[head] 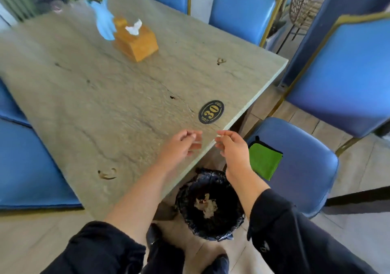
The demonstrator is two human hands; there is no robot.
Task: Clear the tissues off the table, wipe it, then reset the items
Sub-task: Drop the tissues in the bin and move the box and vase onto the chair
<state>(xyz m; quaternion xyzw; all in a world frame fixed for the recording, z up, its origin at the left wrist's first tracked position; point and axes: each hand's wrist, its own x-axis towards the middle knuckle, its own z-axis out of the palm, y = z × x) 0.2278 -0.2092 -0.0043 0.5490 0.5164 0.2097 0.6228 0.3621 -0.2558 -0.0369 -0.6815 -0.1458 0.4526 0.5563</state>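
**Hands over counter edge, bin below**

Left hand (183, 145) above the near edge of the counter (101, 96), fingers loosely curled, gripping nothing that can be made out. Right hand (233, 145) just past the counter edge, above the bin (209, 206), fingers loosely bent; something small and pale at the fingertips, too blurred to tell whether pinched. Hands near each other, not touching. Both forearms bare, dark sleeves pushed up toward the elbows.

Bin on the floor against the counter's near corner, lined with a black bag, crumpled tissues (207, 205) lying at the bottom. Green cloth (264, 160) folded on the seat of the near chair (299, 168), right of the right hand.

On the counter: wooden tissue box (137, 41) toward the far side, a white tissue poking from its top. Just beside it on the left, a blue vase (104, 23) with green stems and red flowers. Black oval plate (211, 112) with a gold "30" near the right edge, beyond the hands. A few small dark marks scattered over the grey, stone-patterned top.

More blue chairs around the counter: two at the far side, one at far right, blue seating along the left. Dark shoes on the pale floor at the bottom.
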